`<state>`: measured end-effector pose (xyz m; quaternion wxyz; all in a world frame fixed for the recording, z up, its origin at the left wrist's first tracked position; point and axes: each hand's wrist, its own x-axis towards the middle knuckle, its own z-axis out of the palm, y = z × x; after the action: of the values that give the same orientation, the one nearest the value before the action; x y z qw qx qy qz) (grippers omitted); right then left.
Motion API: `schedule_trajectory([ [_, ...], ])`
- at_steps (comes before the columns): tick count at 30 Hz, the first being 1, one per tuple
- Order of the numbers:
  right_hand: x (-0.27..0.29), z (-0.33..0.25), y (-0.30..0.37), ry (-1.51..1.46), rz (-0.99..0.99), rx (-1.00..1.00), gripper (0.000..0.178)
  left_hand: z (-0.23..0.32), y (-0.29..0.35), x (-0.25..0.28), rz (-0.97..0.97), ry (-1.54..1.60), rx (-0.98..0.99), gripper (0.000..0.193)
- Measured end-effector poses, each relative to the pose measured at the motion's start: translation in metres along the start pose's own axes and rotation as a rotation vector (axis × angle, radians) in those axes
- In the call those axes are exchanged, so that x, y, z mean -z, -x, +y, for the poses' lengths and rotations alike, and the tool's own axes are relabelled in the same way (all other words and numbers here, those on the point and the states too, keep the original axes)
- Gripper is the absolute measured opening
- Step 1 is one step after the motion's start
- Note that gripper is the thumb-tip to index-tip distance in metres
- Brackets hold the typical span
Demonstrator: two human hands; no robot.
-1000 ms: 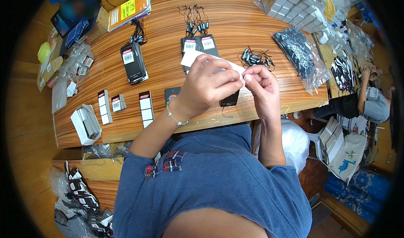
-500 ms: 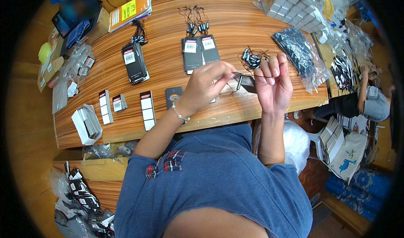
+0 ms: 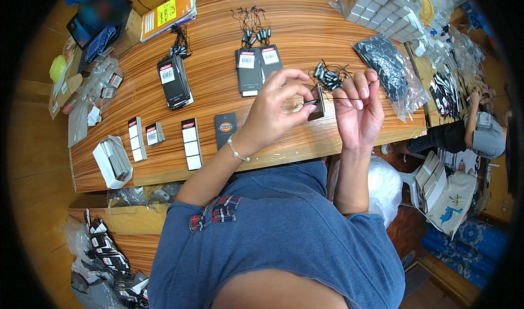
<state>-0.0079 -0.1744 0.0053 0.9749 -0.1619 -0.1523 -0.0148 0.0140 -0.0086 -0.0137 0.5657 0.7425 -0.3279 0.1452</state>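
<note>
In the head view, the step in hand appears to be handling a black cord [image 3: 349,99] at a dark tag [image 3: 320,111]. The left hand [image 3: 274,108] pinches narrowly at the tag, thumb meeting fingertip; the right hand [image 3: 357,111] has its fingers curled around the cord, which stretches between the hands. The next move seems to call for a steady left pinch and even tension, without bending the tag. The tag is above the counter [image 3: 213,19], near its front edge, turned almost edge-on, slim and flat; its face is too foreshortened to make out.
</note>
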Motion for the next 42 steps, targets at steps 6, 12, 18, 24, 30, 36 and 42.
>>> schedule_trajectory([
  [6,-0.005,-0.004,0.006,0.59,0.077,0.097,0.009,0.008,-0.004,0.012,-0.024,-0.079,-0.008,0.016],
  [12,-0.012,0.001,0.01,0.902,0.063,0.113,0.005,0.013,-0.01,0.014,0.024,0.01,-0.005,0.012],
  [18,-0.022,0.003,0.015,1.221,0.028,-0.028,0.009,0.015,-0.008,0.017,-0.024,0.278,0.263,0.012],
  [24,-0.024,0.006,0.015,1.222,0.069,-0.04,0.013,0.013,-0.006,0.017,-0.049,0.358,0.333,0.013],
  [30,-0.022,0.005,0.014,1.213,0.074,-0.074,0.015,0.016,-0.007,0.019,-0.081,0.349,0.36,0.012],
  [36,-0.013,0.013,0.014,1.049,0.097,-0.131,0.012,0.014,-0.007,0.019,-0.097,0.277,0.328,0.013],
  [42,0.007,0.006,0.015,0.896,0.021,-0.256,0.017,0.02,-0.011,0.026,-0.242,0.344,0.431,0.012],
])
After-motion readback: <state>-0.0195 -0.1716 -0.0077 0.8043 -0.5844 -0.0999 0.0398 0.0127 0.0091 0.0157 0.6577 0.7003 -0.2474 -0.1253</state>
